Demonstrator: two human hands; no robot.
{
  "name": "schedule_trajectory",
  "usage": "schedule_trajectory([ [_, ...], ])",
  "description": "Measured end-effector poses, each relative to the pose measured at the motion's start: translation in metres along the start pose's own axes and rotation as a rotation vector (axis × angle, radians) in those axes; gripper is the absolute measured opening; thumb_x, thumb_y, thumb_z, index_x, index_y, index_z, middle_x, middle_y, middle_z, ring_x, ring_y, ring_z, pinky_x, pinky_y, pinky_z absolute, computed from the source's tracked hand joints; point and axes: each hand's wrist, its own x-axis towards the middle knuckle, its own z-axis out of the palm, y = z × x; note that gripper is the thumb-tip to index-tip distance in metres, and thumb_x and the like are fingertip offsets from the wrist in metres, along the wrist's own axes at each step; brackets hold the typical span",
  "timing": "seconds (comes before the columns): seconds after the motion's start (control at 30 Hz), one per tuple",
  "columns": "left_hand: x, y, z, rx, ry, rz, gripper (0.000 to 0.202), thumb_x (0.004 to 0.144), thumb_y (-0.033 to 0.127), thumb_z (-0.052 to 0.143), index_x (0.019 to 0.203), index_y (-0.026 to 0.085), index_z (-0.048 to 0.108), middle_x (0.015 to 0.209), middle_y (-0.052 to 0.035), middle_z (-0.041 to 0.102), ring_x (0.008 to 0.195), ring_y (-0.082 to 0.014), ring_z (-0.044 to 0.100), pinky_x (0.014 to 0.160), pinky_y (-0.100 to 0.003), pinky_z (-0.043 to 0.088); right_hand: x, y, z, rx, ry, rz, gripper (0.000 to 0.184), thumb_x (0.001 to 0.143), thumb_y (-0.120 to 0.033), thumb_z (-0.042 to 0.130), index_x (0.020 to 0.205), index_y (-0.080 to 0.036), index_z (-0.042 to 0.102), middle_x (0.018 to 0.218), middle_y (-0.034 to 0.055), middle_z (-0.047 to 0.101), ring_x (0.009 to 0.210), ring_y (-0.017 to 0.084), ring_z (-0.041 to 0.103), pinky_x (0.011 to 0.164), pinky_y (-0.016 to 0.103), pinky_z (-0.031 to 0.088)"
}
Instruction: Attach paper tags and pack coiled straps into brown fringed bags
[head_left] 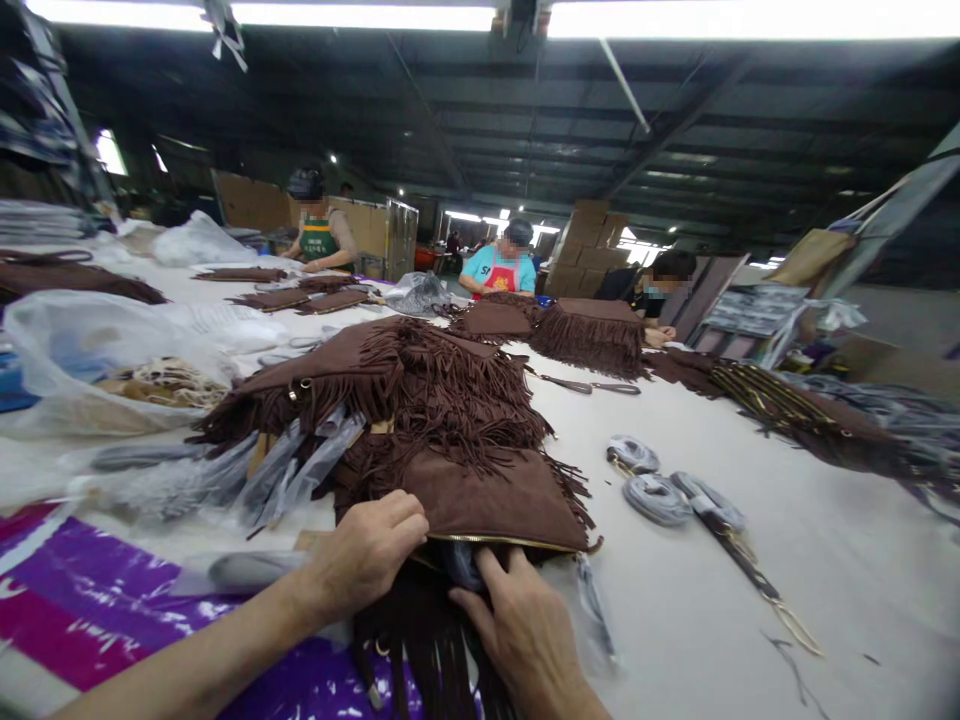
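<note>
A brown fringed bag lies in front of me, its gold zipper open along the near edge. My left hand is closed on the bag's left corner by the end of the zipper. The fingers of my right hand reach into the opening, their tips partly hidden. Between thumb and fingers there, a dark, shiny wrapped bundle shows at the mouth of the bag. Long brown fringe hangs below the opening, between my forearms.
More fringed bags are heaped just beyond. Plastic-wrapped strap coils and a wrist strap lie to the right. At left are a clear plastic bag and purple plastic sheeting. Several people work across the table.
</note>
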Motion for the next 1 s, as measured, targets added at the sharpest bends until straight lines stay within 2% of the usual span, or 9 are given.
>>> schedule_trajectory([
  [0.13,-0.003,-0.005,-0.002,0.015,-0.033,0.013,0.029,0.098,0.011,0.029,0.080,0.017,0.051,0.079,-0.0040,0.056,0.074,-0.0158,0.049,0.064,-0.026,0.039,0.004,0.035,0.002,-0.111,-0.020,0.031,0.008,0.092,-0.029,0.057,0.095,-0.024,0.063,0.085,0.0059,0.065,0.063,0.020,0.064,0.049,0.025,0.033],
  [0.23,-0.005,-0.008,-0.002,0.028,-0.073,0.011,0.028,0.096,0.009,0.030,0.081,0.017,0.052,0.081,-0.0041,0.056,0.076,-0.0161,0.049,0.066,-0.026,0.039,0.005,0.072,-0.003,0.014,-0.019,0.195,0.027,0.092,-0.015,0.035,0.099,-0.021,0.061,0.087,0.0074,0.068,0.064,0.021,0.063,0.052,0.028,0.035],
  [0.3,-0.005,-0.007,-0.002,0.042,-0.131,0.025,0.027,0.094,0.006,0.032,0.079,0.017,0.051,0.081,-0.0035,0.056,0.075,-0.0164,0.048,0.065,-0.027,0.037,0.002,0.083,-0.007,0.303,-0.027,0.224,0.027,0.086,-0.013,0.035,0.096,-0.019,0.058,0.083,0.0072,0.067,0.070,0.022,0.062,0.060,0.029,0.042],
  [0.4,-0.005,-0.004,-0.003,0.054,-0.214,0.048,0.025,0.089,0.002,0.035,0.077,0.018,0.050,0.081,-0.0027,0.056,0.072,-0.0167,0.046,0.063,-0.029,0.035,-0.003,0.075,-0.013,0.907,-0.168,0.220,0.019,0.079,-0.022,0.046,0.096,-0.019,0.054,0.088,0.0055,0.066,0.082,0.022,0.062,0.073,0.029,0.049],
  [0.5,-0.006,-0.003,-0.006,0.055,-0.220,0.036,0.025,0.089,0.002,0.034,0.078,0.018,0.050,0.082,-0.0030,0.056,0.072,-0.0168,0.046,0.063,-0.028,0.035,-0.006,0.059,-0.020,1.046,-0.212,0.295,0.020,0.075,-0.027,0.052,0.093,-0.018,0.053,0.090,0.0061,0.064,0.088,0.023,0.060,0.076,0.030,0.049],
  [0.6,-0.004,0.000,-0.013,0.026,-0.168,-0.009,0.026,0.094,0.006,0.032,0.079,0.017,0.050,0.080,-0.0029,0.055,0.072,-0.0161,0.047,0.062,-0.027,0.035,-0.008,0.049,-0.029,1.068,-0.303,0.391,0.031,0.064,-0.020,0.050,0.094,-0.018,0.053,0.077,0.0023,0.059,0.069,0.018,0.057,0.057,0.026,0.045],
  [0.73,0.007,0.010,-0.026,-0.011,-0.168,-0.136,0.025,0.097,0.012,0.032,0.079,0.018,0.049,0.081,-0.0030,0.055,0.075,-0.0164,0.050,0.064,-0.027,0.038,-0.011,0.039,-0.034,1.665,-0.584,0.601,0.055,0.073,-0.025,0.060,0.124,-0.022,0.040,0.094,0.0024,0.062,0.074,0.017,0.064,0.047,0.020,0.047],
  [0.87,0.027,0.027,-0.027,0.180,-0.331,-0.204,0.006,0.092,0.018,0.048,0.091,0.018,0.053,0.093,-0.0061,0.059,0.084,-0.0232,0.053,0.073,-0.037,0.043,-0.010,0.028,-0.024,1.773,-0.408,0.783,0.053,0.074,-0.041,0.077,0.112,-0.017,0.048,0.099,0.0046,0.062,0.075,0.014,0.065,0.051,0.019,0.053],
  [1.0,0.047,0.040,-0.010,0.255,-0.467,-0.068,0.016,0.088,0.014,0.053,0.104,0.017,0.054,0.110,-0.0078,0.060,0.092,-0.0255,0.055,0.076,-0.039,0.047,-0.004,0.034,-0.015,1.744,-0.194,0.828,0.062,0.065,-0.045,0.086,0.109,-0.018,0.052,0.087,0.0001,0.063,0.067,0.012,0.062,0.050,0.020,0.054],
])
